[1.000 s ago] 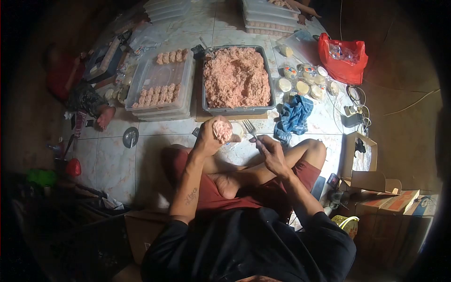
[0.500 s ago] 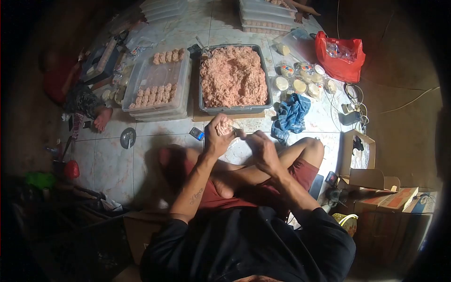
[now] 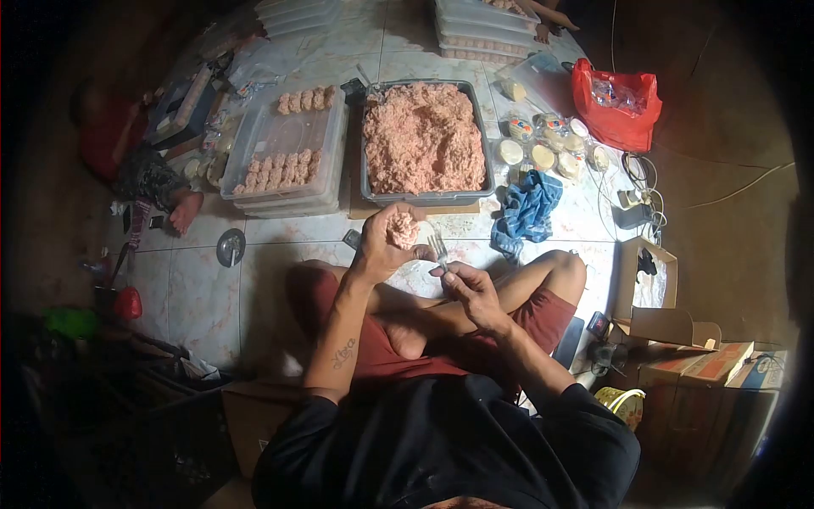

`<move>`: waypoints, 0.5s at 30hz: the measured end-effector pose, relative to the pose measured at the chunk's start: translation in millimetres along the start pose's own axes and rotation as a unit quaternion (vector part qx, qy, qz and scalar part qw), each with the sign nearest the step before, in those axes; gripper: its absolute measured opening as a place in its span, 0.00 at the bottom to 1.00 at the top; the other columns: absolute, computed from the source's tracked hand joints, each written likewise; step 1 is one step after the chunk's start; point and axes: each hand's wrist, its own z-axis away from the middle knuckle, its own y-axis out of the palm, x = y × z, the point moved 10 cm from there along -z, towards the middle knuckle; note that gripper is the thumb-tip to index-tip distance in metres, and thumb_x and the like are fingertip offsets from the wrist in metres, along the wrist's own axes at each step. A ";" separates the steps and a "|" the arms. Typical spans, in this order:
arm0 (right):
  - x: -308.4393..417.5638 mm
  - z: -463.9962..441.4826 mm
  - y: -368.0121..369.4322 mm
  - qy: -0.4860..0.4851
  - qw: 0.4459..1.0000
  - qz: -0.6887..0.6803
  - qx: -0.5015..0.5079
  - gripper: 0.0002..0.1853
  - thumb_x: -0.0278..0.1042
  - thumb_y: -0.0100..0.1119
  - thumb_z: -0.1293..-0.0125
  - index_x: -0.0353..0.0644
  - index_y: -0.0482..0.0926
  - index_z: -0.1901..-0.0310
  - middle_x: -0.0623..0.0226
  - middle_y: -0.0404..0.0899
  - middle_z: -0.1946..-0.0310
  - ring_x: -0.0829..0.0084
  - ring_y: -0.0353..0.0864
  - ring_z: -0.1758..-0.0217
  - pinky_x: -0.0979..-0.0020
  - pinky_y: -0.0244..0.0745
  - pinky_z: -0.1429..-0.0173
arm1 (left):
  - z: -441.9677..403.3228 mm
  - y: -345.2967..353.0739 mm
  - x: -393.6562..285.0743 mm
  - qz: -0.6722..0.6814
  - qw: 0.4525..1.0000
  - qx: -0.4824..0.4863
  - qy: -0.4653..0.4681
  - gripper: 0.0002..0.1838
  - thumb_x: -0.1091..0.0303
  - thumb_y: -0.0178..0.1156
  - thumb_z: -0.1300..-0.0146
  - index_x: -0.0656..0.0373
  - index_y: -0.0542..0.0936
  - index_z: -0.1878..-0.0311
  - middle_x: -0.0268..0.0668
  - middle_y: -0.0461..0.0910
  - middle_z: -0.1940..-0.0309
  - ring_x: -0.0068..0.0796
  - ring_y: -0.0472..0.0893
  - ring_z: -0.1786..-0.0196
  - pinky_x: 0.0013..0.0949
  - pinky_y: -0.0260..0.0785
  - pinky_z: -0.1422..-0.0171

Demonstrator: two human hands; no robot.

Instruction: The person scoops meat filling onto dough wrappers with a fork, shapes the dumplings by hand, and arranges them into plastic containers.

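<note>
My left hand (image 3: 380,248) is curled around a lump of pink minced meat (image 3: 403,230), with the palm turned up. My right hand (image 3: 475,293) grips a metal fork (image 3: 437,245), tines pointing up, just right of the lump and apart from it. Directly beyond my hands stands a dark grey tub (image 3: 426,199) heaped with pink minced meat (image 3: 420,140). Left of the tub, a clear plastic box (image 3: 284,134) carries rows of shaped meat lumps (image 3: 280,172) in its near part and more at its far end.
A blue cloth (image 3: 527,212) and several round pale tubs (image 3: 543,156) lie to the right, near a red plastic bag (image 3: 616,106). Stacked boxes (image 3: 482,38) stand at the back. Another person's foot (image 3: 186,212) shows at left. A small metal lid-like disc (image 3: 231,248) rests on the tiles.
My right hand has moved down and away from the lump, bringing the fork's tines into clear view. My left hand has shifted slightly left and opened up around the lump.
</note>
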 end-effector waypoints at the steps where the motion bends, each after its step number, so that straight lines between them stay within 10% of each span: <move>1: -1.9 -2.6 2.4 0.000 1.000 0.000 -0.001 0.12 0.31 0.52 0.21 0.35 0.81 0.47 0.80 0.68 0.73 0.84 0.61 0.70 0.78 0.59 0.65 | 1.4 6.4 4.7 0.043 0.999 0.015 -0.016 0.26 0.62 0.84 0.53 0.59 0.78 0.56 0.30 0.81 0.65 0.18 0.79 0.64 0.27 0.74 0.58; 3: 30.6 -5.1 11.8 -0.180 0.968 0.167 -0.046 0.11 0.26 0.54 0.24 0.35 0.81 0.46 0.71 0.71 0.72 0.77 0.67 0.70 0.71 0.65 0.63 | 3.0 22.9 1.0 0.041 0.998 0.040 -0.017 0.21 0.61 0.82 0.51 0.58 0.78 0.64 0.29 0.80 0.71 0.17 0.78 0.67 0.25 0.72 0.61; 8: 57.0 -4.2 -0.9 -0.163 0.906 0.365 -0.139 0.09 0.22 0.56 0.28 0.39 0.84 0.51 0.58 0.75 0.66 0.64 0.77 0.63 0.66 0.71 0.57 | 4.2 13.8 1.7 -0.093 0.991 -0.090 -0.014 0.26 0.60 0.84 0.55 0.59 0.80 0.59 0.30 0.81 0.68 0.19 0.78 0.67 0.27 0.72 0.61; 11: 47.8 6.9 -20.2 -0.143 0.933 0.306 -0.125 0.09 0.23 0.55 0.27 0.35 0.83 0.51 0.59 0.76 0.67 0.65 0.77 0.64 0.65 0.71 0.57 | 5.3 10.0 25.7 0.092 0.987 -0.006 -0.135 0.35 0.58 0.85 0.58 0.60 0.78 0.48 0.31 0.82 0.63 0.21 0.80 0.56 0.30 0.75 0.49; 15: -3.6 10.2 -23.8 0.000 0.997 0.050 -0.058 0.11 0.31 0.52 0.21 0.36 0.83 0.49 0.80 0.70 0.70 0.83 0.64 0.67 0.76 0.61 0.63 | -3.4 3.3 -13.8 -0.013 1.000 0.005 -0.013 0.33 0.67 0.84 0.55 0.61 0.77 0.46 0.28 0.79 0.63 0.16 0.77 0.61 0.23 0.73 0.54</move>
